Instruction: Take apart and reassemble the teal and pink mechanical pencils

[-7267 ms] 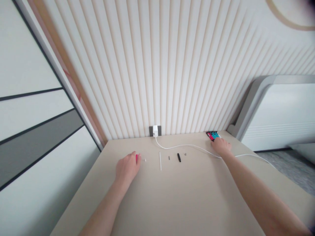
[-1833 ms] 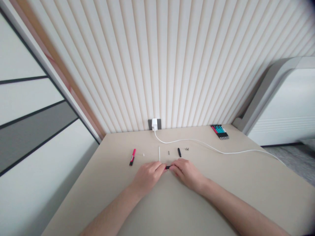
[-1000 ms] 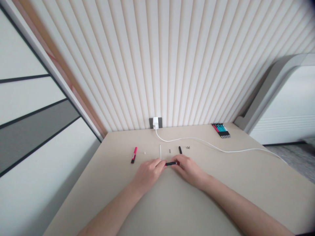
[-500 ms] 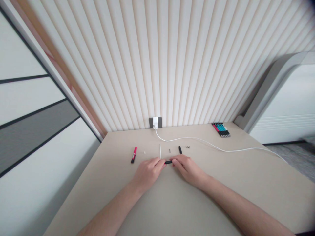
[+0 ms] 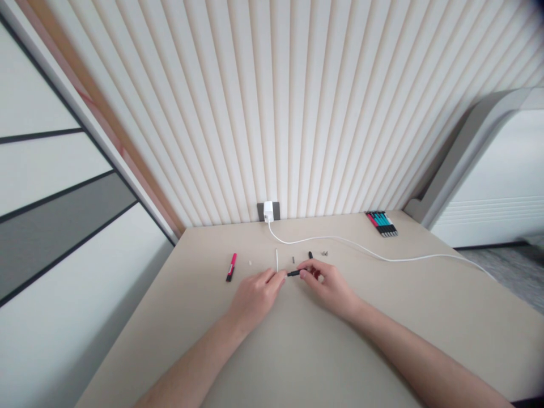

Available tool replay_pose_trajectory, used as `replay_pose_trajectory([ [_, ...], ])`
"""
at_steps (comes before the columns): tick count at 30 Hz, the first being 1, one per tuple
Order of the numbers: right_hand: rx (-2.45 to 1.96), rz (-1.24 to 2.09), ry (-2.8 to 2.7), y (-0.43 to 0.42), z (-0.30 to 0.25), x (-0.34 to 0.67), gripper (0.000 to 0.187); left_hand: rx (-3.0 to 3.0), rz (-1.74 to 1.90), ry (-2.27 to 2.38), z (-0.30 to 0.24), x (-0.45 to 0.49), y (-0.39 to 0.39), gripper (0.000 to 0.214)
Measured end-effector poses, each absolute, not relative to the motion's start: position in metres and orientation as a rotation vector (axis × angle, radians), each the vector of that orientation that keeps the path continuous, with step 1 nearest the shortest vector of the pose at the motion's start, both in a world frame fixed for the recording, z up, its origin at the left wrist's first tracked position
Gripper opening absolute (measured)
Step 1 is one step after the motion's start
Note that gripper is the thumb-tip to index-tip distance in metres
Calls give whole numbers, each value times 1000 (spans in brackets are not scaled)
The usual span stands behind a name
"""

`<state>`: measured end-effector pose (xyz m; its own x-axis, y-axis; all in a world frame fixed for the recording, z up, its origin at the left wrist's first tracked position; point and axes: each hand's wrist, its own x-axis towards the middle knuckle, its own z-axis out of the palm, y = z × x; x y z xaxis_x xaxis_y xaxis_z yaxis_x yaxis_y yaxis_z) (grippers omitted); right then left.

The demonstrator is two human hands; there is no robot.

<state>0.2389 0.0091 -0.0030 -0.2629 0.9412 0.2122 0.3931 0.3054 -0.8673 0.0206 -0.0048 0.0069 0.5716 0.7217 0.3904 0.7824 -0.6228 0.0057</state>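
My right hand [image 5: 325, 281] pinches a slim black pen barrel [image 5: 295, 273] between thumb and fingers, a little above the table. Close to the barrel's left end are the closed fingertips of my left hand [image 5: 260, 292]; what they grip is mostly hidden. A thin white stick like a refill [image 5: 277, 259] lies just beyond the left fingers. Near it is a small grey piece, perhaps a spring [image 5: 293, 260]. Behind the right fingers a black pen part [image 5: 310, 255] pokes out, partly covered, with tiny metal pieces [image 5: 324, 253] beside it.
A pink and black slim case [image 5: 232, 267] and a tiny white bit [image 5: 250, 263] lie to the left. A pack of coloured pens [image 5: 381, 224] rests at the back right. From a white charger [image 5: 268, 211] at the wall, a white cable [image 5: 361, 247] crosses the beige table [image 5: 272, 357].
My right hand has shifted slightly up with the black barrel, which now tilts and shows more of its length. A pink bit at the left fingertips no longer shows.
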Motion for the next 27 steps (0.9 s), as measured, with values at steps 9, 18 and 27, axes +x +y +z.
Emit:
replay_pose_trajectory([
  [9,-1195,1064,-1499,21,1,251,40,-2627,-565,-1412,7,20,-4,21],
  [18,-1244,954,-1486,25,-1,252,43,-2594,-585,-1562,8,19,-3,18],
  [27,-1405,677,-1643,21,8,261,29,-2514,-641,-1646,5,19,-3,19],
])
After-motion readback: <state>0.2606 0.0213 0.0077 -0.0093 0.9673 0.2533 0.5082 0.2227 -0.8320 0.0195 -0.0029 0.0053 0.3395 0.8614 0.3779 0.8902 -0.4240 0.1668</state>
